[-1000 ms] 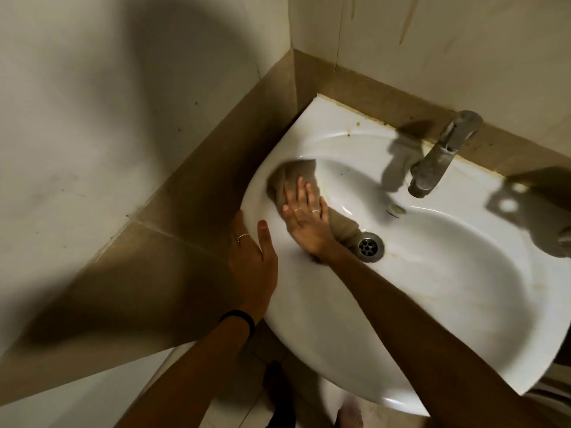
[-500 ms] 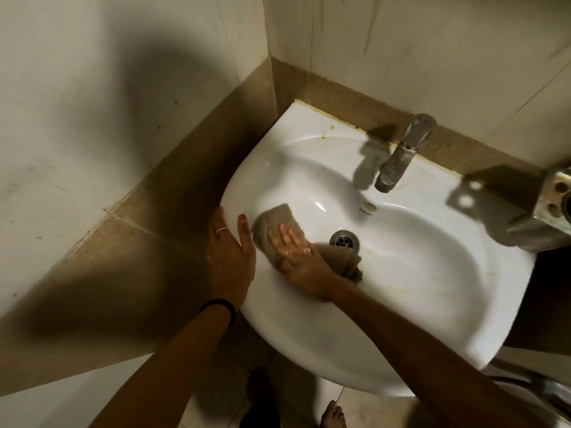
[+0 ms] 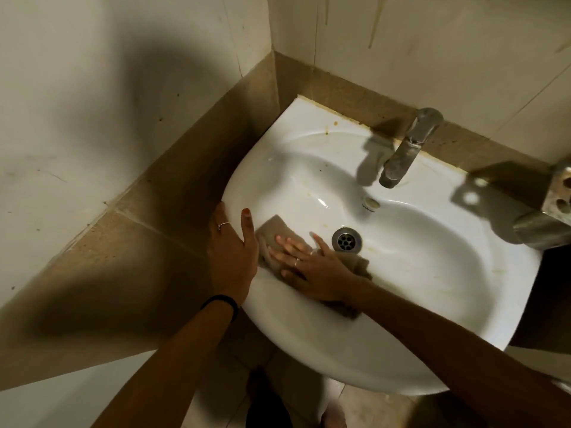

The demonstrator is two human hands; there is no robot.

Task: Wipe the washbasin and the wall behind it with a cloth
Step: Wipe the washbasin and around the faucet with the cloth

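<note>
The cloth (image 3: 275, 231), a brown rag, lies inside the white washbasin (image 3: 411, 273) on the left slope of the bowl, just left of the drain (image 3: 346, 239); a bunched part of it trails under the wrist toward the front rim. The right hand (image 3: 309, 267) presses flat on the cloth, palm down, fingers extended and spread, so it pins the rag rather than gripping it (a ring shows on one finger). The left hand (image 3: 230, 257) clasps the left rim of the washbasin just beside the cloth, thumb lying over the inner edge and fingers curled around the outside; a ring and a dark wristband (image 3: 221, 302) are visible. The tap (image 3: 408, 149) stands at the rear of the basin, spout angled down over the bowl, with the overflow hole (image 3: 370, 202) below it. Yellowish stains mark the bowl and rear ledge. The wall (image 3: 432, 50) behind carries streaks above a brown tile band (image 3: 340, 91). A metal holder (image 3: 553, 211) sits at the right edge.
</note>
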